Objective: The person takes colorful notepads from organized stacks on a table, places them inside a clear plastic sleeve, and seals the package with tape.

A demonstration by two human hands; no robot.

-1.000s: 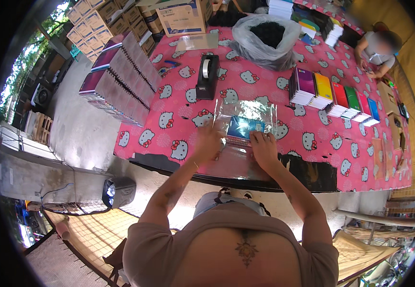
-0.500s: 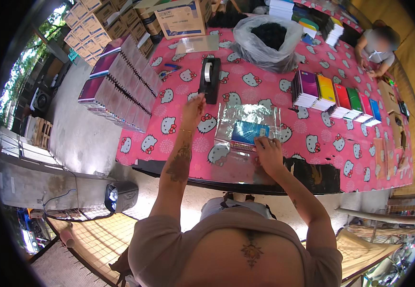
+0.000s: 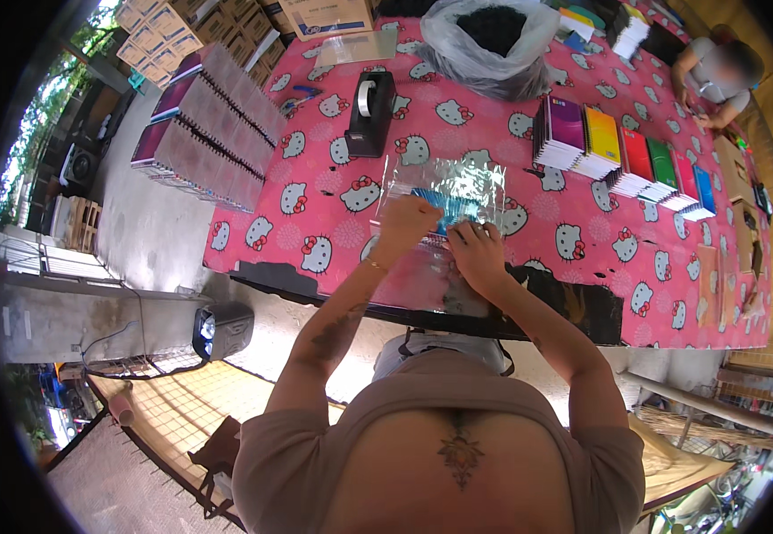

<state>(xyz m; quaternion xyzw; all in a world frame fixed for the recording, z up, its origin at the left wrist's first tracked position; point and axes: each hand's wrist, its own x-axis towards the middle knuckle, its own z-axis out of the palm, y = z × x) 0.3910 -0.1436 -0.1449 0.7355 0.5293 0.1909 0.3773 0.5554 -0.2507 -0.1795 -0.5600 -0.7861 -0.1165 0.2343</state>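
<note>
A blue spiral notebook (image 3: 449, 210) lies on a sheet of clear plastic film (image 3: 484, 181) near the front edge of the table. My left hand (image 3: 408, 224) is closed over the notebook's left part, fingertips pinched together; anything between them is too small to make out. With bent fingers, my right hand (image 3: 477, 253) grips the lower right side of the notebook and film. The two hands nearly meet and cover much of the cover. Beyond them stands a black tape dispenser (image 3: 370, 133) with a roll of tape (image 3: 366, 98).
Tall stacks of spiral notebooks (image 3: 217, 133) stand at the left table edge. Piles of coloured notebooks (image 3: 602, 142) sit to the right. Farther back are a plastic bag with black contents (image 3: 493, 67) and cardboard boxes (image 3: 328, 16). A co-worker (image 3: 720, 80) sits at the far right.
My left hand has come from the tape dispenser, back and right, onto the notebook. My right hand stays at the notebook's right side. The whole view has shifted slightly.
</note>
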